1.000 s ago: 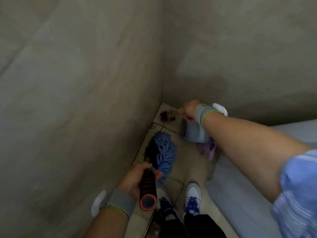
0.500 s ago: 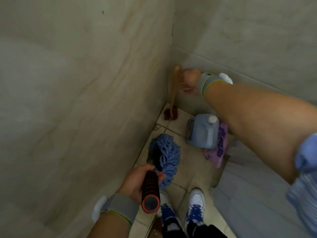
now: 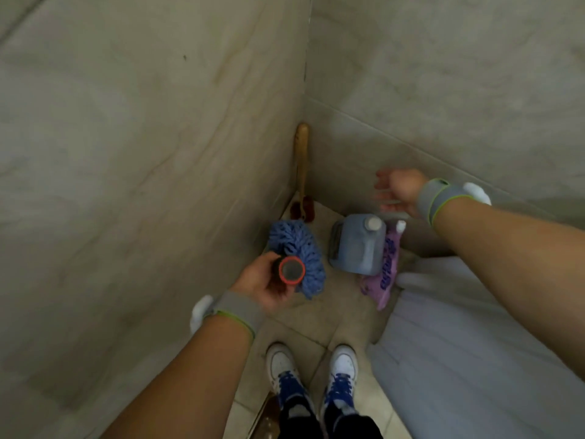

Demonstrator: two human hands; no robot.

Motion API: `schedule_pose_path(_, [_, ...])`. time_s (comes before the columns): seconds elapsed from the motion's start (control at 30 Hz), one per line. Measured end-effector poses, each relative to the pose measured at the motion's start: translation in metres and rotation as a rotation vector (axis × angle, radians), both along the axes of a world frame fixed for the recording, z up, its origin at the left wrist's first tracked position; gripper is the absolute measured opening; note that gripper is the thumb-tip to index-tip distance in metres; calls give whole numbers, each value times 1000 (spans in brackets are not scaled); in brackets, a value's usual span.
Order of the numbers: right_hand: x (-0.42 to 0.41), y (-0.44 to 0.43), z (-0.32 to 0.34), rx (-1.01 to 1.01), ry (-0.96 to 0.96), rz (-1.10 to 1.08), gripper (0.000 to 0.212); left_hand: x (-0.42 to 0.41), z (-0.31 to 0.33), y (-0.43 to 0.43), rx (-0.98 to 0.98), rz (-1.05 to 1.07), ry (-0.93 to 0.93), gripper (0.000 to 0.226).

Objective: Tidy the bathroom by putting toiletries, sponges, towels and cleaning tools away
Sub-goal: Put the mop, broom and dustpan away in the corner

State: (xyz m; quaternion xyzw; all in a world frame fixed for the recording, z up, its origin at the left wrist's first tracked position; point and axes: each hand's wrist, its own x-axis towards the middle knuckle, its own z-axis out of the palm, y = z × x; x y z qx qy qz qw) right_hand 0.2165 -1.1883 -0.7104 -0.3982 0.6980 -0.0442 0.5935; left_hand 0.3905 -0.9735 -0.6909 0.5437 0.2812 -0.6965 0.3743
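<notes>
Blue jug (image 3: pixel 357 245), capped, standing on floor (image 3: pixel 319 318) touching purple bottle (image 3: pixel 387 267); contents not discernible. Left hand (image 3: pixel 266 282) gripping mop handle (image 3: pixel 291 270), blue mop head (image 3: pixel 299 248) resting near corner. Right hand (image 3: pixel 399 188) now hanging open, empty, having released wooden brush (image 3: pixel 302 172), which is leaning upright in wall corner.

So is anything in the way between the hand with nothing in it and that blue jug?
Nothing visible is. The right hand hangs open just above and behind the blue jug, with only air between them. The purple bag leans against the jug's far side, not over its cap. The left hand holds the mop.
</notes>
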Motion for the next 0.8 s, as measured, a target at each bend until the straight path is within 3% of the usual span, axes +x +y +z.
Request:
schedule_pose_path(0.1, [-18, 11, -2, 2, 19, -18, 37, -5, -4, -27, -34, 40, -16, 42])
schedule_pose_path(0.37, [-48, 26, -6, -22, 46, -17, 36, -10, -11, -101, -110, 327, -1, 41])
schedule_pose_path(0.47, [-58, 20, -3, -53, 61, -8, 34, -15, -11, -130, -159, 340, 30, 38])
schedule_pose_path(0.7, [-73, 6, -11, -63, 88, 10, 32, -29, -19, -164, -254, 91, -5, 42])
schedule_pose_path(0.8, [-68, 8, -17, -65, 121, 54, 29, -29, -18, -156, -241, -128, -179, 27])
